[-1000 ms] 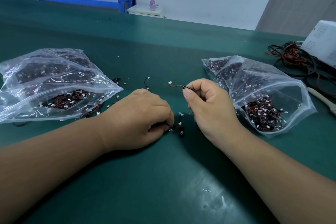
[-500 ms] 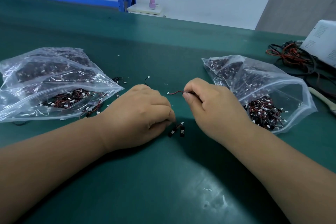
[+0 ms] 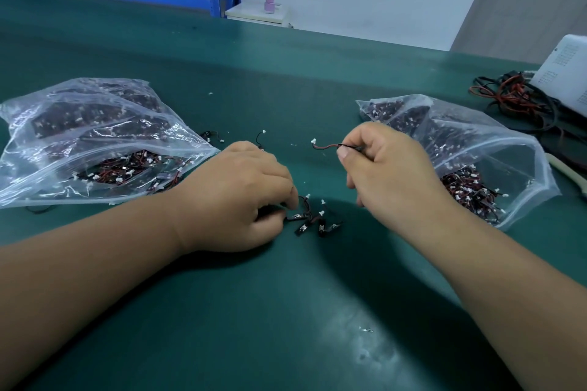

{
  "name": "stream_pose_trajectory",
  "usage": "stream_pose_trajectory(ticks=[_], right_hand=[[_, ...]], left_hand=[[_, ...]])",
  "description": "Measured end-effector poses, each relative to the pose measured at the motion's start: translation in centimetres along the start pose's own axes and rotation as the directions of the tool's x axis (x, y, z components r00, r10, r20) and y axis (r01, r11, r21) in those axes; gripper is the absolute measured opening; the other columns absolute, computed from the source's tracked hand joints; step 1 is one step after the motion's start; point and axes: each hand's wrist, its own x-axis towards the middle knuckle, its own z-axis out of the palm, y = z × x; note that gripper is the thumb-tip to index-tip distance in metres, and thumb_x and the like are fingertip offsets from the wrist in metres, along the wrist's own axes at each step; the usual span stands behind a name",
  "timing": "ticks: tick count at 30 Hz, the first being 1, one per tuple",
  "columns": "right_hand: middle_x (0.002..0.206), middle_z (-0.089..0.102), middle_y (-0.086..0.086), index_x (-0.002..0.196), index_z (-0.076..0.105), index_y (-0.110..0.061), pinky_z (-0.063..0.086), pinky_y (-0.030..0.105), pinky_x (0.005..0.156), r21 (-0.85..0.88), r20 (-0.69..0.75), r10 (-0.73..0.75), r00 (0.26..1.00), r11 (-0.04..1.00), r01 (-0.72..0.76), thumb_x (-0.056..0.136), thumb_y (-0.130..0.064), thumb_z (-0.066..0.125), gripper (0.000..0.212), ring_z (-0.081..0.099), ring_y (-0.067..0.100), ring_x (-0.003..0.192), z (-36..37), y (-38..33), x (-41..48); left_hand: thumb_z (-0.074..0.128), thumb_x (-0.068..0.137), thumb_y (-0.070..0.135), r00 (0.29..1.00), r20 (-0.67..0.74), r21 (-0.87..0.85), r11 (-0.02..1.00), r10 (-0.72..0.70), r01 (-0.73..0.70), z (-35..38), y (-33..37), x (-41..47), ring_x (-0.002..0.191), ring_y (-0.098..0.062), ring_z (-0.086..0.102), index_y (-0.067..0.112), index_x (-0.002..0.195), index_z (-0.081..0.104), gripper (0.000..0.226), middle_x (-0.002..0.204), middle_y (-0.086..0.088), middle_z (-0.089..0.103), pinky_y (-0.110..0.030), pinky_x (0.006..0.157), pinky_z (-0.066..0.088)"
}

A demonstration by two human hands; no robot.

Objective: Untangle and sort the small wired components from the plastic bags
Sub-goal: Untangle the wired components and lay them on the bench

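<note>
The wire [image 3: 327,146] is a short red-and-black lead with a tiny white plug at its free end. It sits pinched in the right hand [image 3: 390,168], raised a little over the desk [image 3: 286,311] between the two bags. I'd judge it nearly weightless and limp, thin enough to kink or tear at the plug. A hold on the lead near an end, pulled gently, seems safer than a yank. Its long axis runs almost level, plug pointing to the person's left, and the other end is hidden inside the curled fingers [image 3: 344,154].

Just below and to the left lies the clump [image 3: 313,219], with small black bodies, white plugs and crossed leads. The left hand [image 3: 241,197] curls down and pinches its near edge against the desk.

The left bag [image 3: 95,143] lies beside that wrist with its mouth open. The right bag [image 3: 470,162] lies behind the right hand; whether they touch, I can't tell.
</note>
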Motion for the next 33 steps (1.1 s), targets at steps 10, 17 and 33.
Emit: stream_pose_trajectory(ticks=[10, 17, 33], right_hand=[[0.054, 0.060, -0.008, 0.072, 0.071, -0.022, 0.032, 0.012, 0.042, 0.136, 0.406, -0.039, 0.913, 0.990, -0.019, 0.085, -0.012, 0.066, 0.018, 0.041, 0.001, 0.042, -1.6, -1.3, -0.3], [0.066, 0.065, -0.024, 0.079, 0.073, -0.033, 0.039, 0.013, 0.051, -0.178, 0.579, -0.076, 0.811, 0.960, 0.217, 0.074, -0.021, 0.058, 0.020, 0.057, -0.002, 0.057, -1.5, -1.1, -0.9], [0.068, 0.061, -0.015, 0.079, 0.062, -0.027, 0.039, 0.013, 0.052, 0.045, 0.024, -0.217, 0.976, 0.975, 0.216, 0.083, -0.014, 0.062, 0.013, 0.051, 0.005, 0.055, 1.5, 1.8, -0.5]], left_hand=[[0.048, 0.083, 0.043, 0.944, 0.134, 0.077, 0.953, -0.302, 0.294, 0.2, -2.6, -0.3, 0.125, -0.010, 0.044, 0.031, 0.117, 0.057, 0.037, 0.125, 0.017, 0.055, -0.040, 0.107, 0.036], [0.047, 0.092, 0.042, 0.934, 0.165, 0.059, 0.949, -0.316, 0.311, 0.8, -3.2, -0.3, 0.108, -0.010, 0.049, 0.034, 0.108, 0.060, 0.021, 0.113, 0.018, 0.055, -0.037, 0.098, 0.041], [0.041, 0.095, 0.041, 0.954, 0.114, 0.146, 0.955, -0.276, 0.259, 0.6, -2.4, -0.2, 0.079, -0.018, 0.053, 0.027, 0.095, 0.049, 0.016, 0.091, 0.010, 0.056, -0.030, 0.067, 0.034]])
